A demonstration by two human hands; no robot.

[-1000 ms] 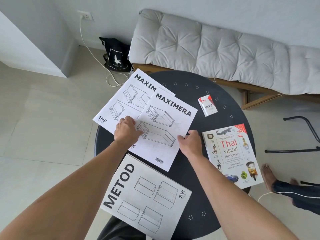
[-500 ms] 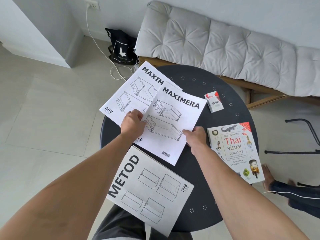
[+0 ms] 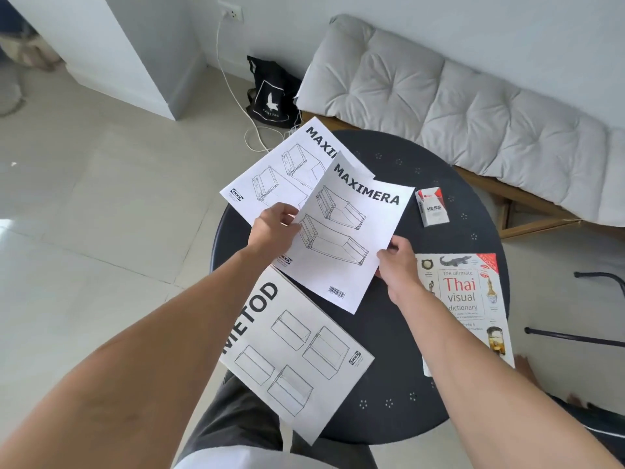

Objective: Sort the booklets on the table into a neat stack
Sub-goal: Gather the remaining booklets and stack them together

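Both hands pinch the top MAXIMERA booklet (image 3: 351, 238), left hand (image 3: 274, 231) and right hand (image 3: 395, 262) at opposite edges; should square it over the lower MAXIMERA booklet (image 3: 280, 174) before pressing flat.

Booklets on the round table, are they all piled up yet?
Not yet. No neat pile shows. The left hand and right hand grip the front MAXIMERA booklet, which overlaps the second MAXIMERA booklet askew. The METOD booklet lies apart, and the Thai visual dictionary lies apart on the other side.
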